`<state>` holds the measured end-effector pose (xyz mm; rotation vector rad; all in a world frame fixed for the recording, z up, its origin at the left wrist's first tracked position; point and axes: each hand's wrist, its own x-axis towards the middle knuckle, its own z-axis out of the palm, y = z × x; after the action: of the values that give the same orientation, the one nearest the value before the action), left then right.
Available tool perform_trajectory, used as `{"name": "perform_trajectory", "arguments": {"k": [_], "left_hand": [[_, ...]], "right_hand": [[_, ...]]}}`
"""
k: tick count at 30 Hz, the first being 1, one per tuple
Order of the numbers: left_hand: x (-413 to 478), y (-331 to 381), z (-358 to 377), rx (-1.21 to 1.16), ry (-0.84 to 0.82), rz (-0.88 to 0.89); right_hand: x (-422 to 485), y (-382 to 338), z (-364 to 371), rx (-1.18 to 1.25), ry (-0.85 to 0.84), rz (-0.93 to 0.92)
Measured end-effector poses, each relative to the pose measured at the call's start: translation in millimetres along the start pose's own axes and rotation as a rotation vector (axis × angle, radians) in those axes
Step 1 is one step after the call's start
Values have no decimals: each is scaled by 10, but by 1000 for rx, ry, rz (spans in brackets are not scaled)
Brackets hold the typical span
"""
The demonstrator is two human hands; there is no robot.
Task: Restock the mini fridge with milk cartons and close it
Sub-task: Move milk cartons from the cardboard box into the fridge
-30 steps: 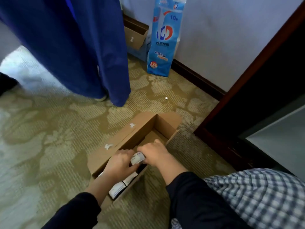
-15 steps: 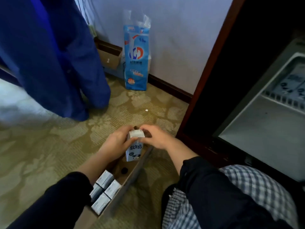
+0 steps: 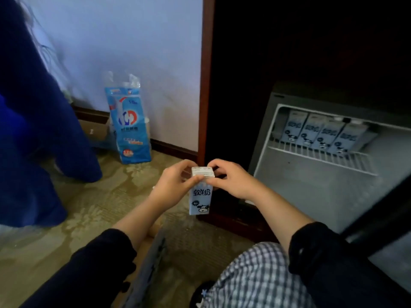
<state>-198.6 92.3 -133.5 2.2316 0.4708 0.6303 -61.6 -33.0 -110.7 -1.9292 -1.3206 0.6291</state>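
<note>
Milk carton [image 3: 200, 194] lifted higher, left hand [image 3: 175, 185], right hand [image 3: 234, 181] gripping top

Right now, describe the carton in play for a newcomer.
Start at the open grey mini fridge. Left of it, left hand and right hand grip a pale-blue cardboard milk carton. Other cartons stand on its wire shelf; this one is outside.

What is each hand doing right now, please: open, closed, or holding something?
Left hand: closed, gripping the top of the milk carton.
Right hand: closed, pinching the same carton's top from the other side.
</note>
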Motion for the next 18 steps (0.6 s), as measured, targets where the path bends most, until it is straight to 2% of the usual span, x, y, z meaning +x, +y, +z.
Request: {"name": "perform_trajectory", "arguments": {"k": [8, 13, 18], "left_hand": [[539, 749, 789, -211, -212, 74], [761, 1088, 1371, -199, -364, 25], [916, 1372, 1924, -224, -372, 49]], "right_hand": [[-652, 416, -942, 87, 282, 22], [-990, 731, -1401, 159, 447, 74], [-1244, 1083, -1704, 236, 633, 128]]}}
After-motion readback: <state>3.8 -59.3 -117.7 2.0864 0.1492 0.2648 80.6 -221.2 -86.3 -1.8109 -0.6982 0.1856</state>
